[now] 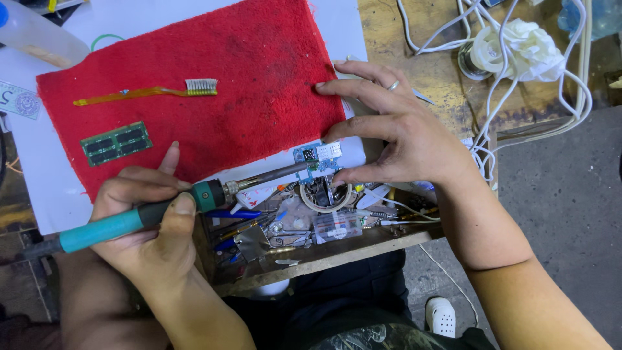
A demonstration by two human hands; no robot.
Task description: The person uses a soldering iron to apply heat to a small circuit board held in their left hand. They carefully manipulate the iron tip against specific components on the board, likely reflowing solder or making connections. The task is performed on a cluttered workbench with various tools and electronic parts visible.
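Here the left hand (146, 217) grips the iron (194, 201) — its axis running right toward the small board (315, 160) — pinched by the right hand (395, 133) at the red cloth's (214, 52) lower right corner.

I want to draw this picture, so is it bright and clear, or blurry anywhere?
Head view: bright, even light, mostly sharp. The red cloth and toothbrush look crisp, and so does the soldering iron in the left hand. Soft shadows fall under the right hand. The edges bend slightly, and the white paper wad looks a little washed out.
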